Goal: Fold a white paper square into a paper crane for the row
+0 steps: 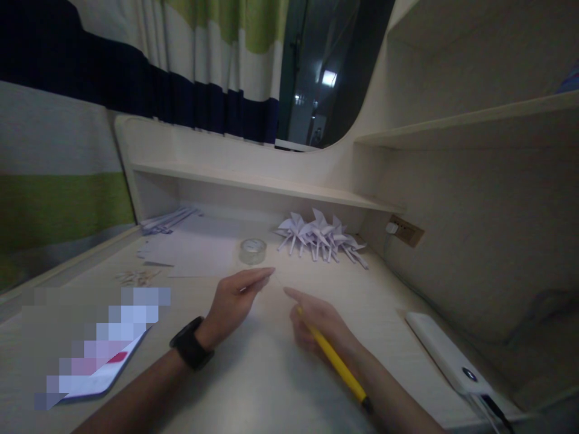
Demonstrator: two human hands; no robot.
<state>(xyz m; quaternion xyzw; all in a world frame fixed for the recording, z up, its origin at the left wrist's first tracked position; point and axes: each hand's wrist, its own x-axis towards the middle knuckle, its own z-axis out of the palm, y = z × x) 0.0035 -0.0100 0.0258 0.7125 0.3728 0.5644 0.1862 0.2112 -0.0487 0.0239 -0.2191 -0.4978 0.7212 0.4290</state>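
Left hand: the left hand [233, 304], with a black watch [192, 343] at its wrist, reaches in over the desk [235, 392]. Its fingers lie close together; whether the tips pinch anything, I cannot tell.
Right hand: the right hand [323, 325] has its index finger pointing towards the left fingertips, a small gap between them. Its other fingers curl in around a yellow pen-like tool [335, 355].
Yellow tool: slants back from the right fingers along the forearm, dark end nearest the wearer; its exact kind is unclear.
Thin strand: a faint thin strand [279, 279] seems to span the gap between the fingertips; too fine to identify.
Beyond the fingers: a roll of clear tape [252, 258] just past the left fingertips; white paper pinwheels [319, 235] bunched farther off, to the right.
Left of the fingers: white paper sheets [203, 244], small pale pieces [136, 277] and, nearer the wearer, a phone [108, 371].
Right of the fingers: a white power bank [446, 349], well apart.
Risk: the strand could slip or be lost if the tips part; the yellow tool, gripped while the index finger points, might swing or drop.
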